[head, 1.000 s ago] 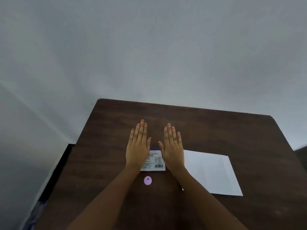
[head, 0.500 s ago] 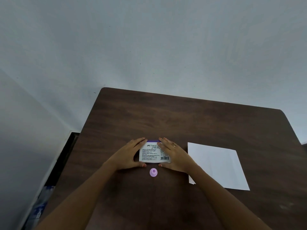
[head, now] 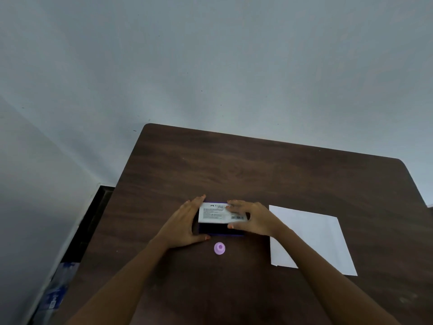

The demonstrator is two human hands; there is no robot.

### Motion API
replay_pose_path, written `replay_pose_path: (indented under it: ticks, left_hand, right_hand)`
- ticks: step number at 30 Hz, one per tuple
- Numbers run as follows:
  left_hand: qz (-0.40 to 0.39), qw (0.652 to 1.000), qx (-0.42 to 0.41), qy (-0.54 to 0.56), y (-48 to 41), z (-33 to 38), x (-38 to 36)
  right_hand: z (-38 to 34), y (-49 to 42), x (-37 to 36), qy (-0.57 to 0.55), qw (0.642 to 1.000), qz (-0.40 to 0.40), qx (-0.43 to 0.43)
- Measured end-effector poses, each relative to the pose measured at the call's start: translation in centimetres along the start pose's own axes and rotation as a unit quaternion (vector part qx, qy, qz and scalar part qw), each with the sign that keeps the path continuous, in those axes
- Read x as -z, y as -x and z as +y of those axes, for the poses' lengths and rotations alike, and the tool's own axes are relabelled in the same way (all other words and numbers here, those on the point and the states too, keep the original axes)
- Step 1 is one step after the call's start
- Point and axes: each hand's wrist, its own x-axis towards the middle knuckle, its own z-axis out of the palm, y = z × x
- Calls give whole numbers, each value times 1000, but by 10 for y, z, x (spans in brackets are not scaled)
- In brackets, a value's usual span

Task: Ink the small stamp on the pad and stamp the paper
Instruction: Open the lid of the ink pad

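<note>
While both hands (head: pixel 220 221) grip the rectangular ink pad (head: pixel 221 227), its labelled lid (head: pixel 222 214) tilts open on the wood-grain table (head: pixel 257 174).

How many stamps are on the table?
1: a small pink stamp stands on the table, just near of the ink pad both hands are opening. Nothing else looks like a stamp.

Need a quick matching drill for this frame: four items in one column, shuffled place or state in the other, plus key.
Items:
1. stamp
2. ink pad
3. paper
4. left hand

States:
A. white sheet lying flat, partly under the right forearm
B. lid being lifted open at its near edge
C. small, pink, untouched, nearest the person
D. bracing the pad's left side

Pairs: 1-C, 2-B, 3-A, 4-D
</note>
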Motion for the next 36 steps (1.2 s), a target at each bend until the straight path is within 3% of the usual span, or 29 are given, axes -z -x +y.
replay_pose_path:
  ticks: [3,5,12,20,28,36]
  left_hand:
    - [10,1000,20,11,0,0,-1]
    - [16,999,33,7,1,2,-3]
    - [0,999,31,-13,0,0,-4]
    - [-8,997,4,-75,-1,-5,-8]
    - [-12,997,4,-80,1,-7,-9]
    - [5,1000,-3,-21,13,15,-8]
  right_hand:
    - [-4,-7,13,-137,988,71,-18]
    - [-8,-17,16,-170,979,113,-23]
    - [-13,-63,15,-127,953,274,-30]
    - [1,-88,3,3,953,301,-48]
    - [0,-91,-2,58,950,305,-36]
    - [-36,-21,-10,84,932,353,-12]
